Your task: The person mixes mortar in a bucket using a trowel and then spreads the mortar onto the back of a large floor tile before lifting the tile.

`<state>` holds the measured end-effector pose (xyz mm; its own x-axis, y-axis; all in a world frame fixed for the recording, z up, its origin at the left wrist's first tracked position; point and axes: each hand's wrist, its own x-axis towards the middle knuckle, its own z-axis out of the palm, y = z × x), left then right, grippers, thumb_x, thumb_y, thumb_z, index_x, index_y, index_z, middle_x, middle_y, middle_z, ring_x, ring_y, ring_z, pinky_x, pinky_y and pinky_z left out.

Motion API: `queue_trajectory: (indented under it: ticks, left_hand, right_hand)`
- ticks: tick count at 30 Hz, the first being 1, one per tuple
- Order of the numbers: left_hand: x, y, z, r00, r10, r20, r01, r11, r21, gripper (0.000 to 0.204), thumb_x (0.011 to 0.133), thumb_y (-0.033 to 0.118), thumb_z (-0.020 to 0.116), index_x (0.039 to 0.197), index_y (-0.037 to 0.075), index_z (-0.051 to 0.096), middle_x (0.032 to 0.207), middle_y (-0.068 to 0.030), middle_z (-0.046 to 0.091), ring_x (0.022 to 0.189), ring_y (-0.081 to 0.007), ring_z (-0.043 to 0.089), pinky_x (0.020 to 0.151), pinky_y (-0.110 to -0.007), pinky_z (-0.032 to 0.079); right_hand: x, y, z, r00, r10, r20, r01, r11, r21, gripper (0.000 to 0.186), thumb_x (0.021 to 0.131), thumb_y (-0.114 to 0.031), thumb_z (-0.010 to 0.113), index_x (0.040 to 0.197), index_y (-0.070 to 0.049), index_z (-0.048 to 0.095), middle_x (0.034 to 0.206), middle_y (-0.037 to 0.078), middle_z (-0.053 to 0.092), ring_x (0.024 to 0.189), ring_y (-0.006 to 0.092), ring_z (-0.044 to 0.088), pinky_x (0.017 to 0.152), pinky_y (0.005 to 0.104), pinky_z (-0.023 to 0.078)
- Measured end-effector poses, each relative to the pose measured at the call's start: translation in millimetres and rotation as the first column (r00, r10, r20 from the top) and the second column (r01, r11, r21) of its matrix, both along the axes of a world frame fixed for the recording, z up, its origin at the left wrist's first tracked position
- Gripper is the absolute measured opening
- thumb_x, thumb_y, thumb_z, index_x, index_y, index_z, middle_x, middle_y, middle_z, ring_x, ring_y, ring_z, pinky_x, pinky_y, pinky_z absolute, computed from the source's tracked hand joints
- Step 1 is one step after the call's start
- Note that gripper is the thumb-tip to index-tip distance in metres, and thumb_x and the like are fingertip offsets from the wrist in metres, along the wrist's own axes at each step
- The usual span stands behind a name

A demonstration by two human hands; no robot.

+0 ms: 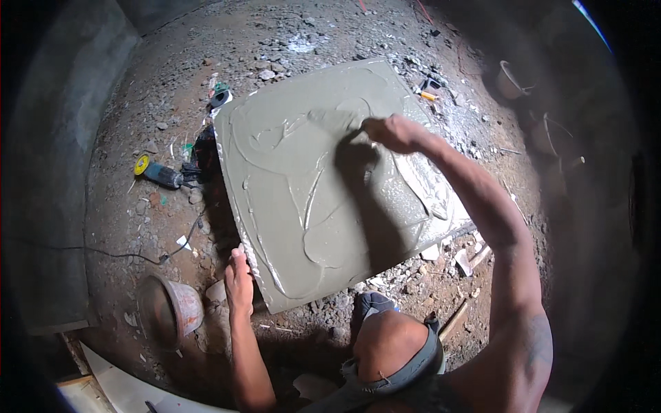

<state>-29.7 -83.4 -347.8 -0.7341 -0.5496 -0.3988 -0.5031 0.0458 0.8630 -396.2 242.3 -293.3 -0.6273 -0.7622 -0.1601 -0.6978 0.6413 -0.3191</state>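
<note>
A large square tile (269,303) lies before me, its upper face coated with ridged, wet grey mortar (275,186). Over its far right half, my right hand (396,133) is closed round the grip of a trowel (337,118). The trowel's blade lies low against the mortar and blends with its colour, so its outline is hard to make out. At the tile's near left edge, my left hand (239,283) rests with its fingers stretched along the rim. A dark arm shadow crosses the coated face. Toward the right edge the mortar is patchier and shiny.
Rubble and dirt cover the ground. An angle grinder (160,172) with a yellow disc lies left, its cord (131,255) trailing. A bucket (184,308) stands near left, another bucket (508,81) far right. My bent knee (392,341) is close to the tile's near edge.
</note>
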Motion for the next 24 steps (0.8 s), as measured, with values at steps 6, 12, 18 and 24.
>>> queue_trajectory:
  ticks: [6, 12, 18, 24]
  left_hand:
    - [6.2, -4.3, -2.9, 0.997, 0.052, 0.054, -0.052, 0.999, -0.011, 0.076, 0.1, 0.066, 0.036, 0.135, 0.002, 0.06, 0.096, -0.0046, 0.058, 0.082, -0.014, 0.049, 0.075, -0.03, 0.044]
    - [4.7, -2.0, -1.1, 0.999, 0.036, 0.029, -0.036, 0.999, -0.028, 0.078, 0.099, 0.068, 0.036, 0.135, 0.003, 0.061, 0.089, -0.0014, 0.055, 0.08, -0.0131, 0.048, 0.075, -0.03, 0.044]
    - [3.8, -4.5, 4.6, 0.996, 0.091, -0.001, -0.091, 0.995, 0.049, 0.066, 0.103, 0.059, 0.039, 0.129, 0.004, 0.064, 0.081, 0.0029, 0.05, 0.074, -0.0091, 0.043, 0.066, -0.026, 0.038]
    - [-9.1, -1.1, -1.8, 0.995, 0.087, -0.04, -0.083, 0.992, 0.095, 0.071, 0.102, 0.061, 0.039, 0.13, 0.0, 0.062, 0.087, -0.0007, 0.058, 0.074, -0.011, 0.048, 0.07, -0.027, 0.043]
  right_hand:
    - [-96.7, 21.1, 3.6, 0.886, -0.436, 0.158, 0.437, 0.899, 0.034, 0.031, 0.099, -0.033, 0.048, 0.112, -0.009, 0.062, 0.076, 0.013, 0.061, 0.059, 0.0214, 0.059, 0.05, 0.0392, 0.047]
    - [-95.0, 24.2, -10.6, 0.545, -0.656, 0.523, 0.784, 0.619, -0.041, 0.031, 0.101, -0.033, 0.048, 0.091, -0.003, 0.053, 0.063, 0.005, 0.048, 0.047, 0.0167, 0.046, 0.042, 0.0356, 0.037]
    - [40.4, -6.2, 18.2, 0.717, -0.415, 0.559, 0.553, 0.828, -0.095, 0.032, 0.102, -0.028, 0.052, 0.126, -0.009, 0.058, 0.076, 0.004, 0.06, 0.052, 0.0119, 0.054, 0.041, 0.0305, 0.043]
    - [121.0, -29.8, 8.0, 0.767, 0.057, 0.639, 0.079, 0.98, -0.182, 0.035, 0.089, -0.016, 0.06, 0.123, -0.008, 0.061, 0.081, 0.012, 0.066, 0.06, 0.0203, 0.062, 0.052, 0.0367, 0.051]
